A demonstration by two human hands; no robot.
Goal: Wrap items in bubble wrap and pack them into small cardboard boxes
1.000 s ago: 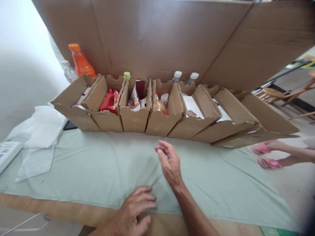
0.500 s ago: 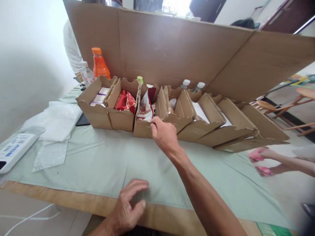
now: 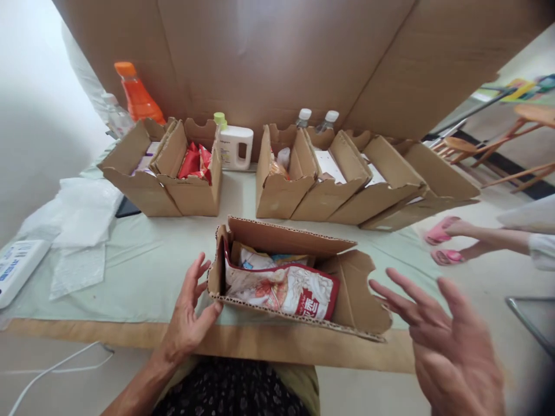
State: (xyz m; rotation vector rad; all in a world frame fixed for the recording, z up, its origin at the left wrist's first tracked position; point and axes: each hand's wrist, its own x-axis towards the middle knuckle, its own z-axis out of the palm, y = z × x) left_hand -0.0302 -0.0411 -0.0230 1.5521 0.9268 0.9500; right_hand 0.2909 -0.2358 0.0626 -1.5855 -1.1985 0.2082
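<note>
A cardboard box (image 3: 364,283) with an open top lies crosswise at the front of the table. In it is a red and white food pouch (image 3: 281,286), with a blue and yellow packet (image 3: 260,258) partly hidden behind. My left hand (image 3: 186,318) is at the box's left end, fingers apart, the thumb close to its lower corner; whether it touches I cannot tell. Off the right end, my right hand (image 3: 451,341) is spread open, fingertips near the cardboard edge, holding nothing.
Behind stand several cardboard boxes (image 3: 284,196), with a white jug (image 3: 236,147) in the gap between them. An orange bottle (image 3: 139,95) stands back left. Bubble wrap (image 3: 82,214) and a white power strip (image 3: 21,268) lie left. A person's feet in pink sandals (image 3: 446,257) show at right.
The box with the pouch has come out of the row to the table front and turned crosswise. My right hand has let go and moved right; my left has moved up and left beside it.
</note>
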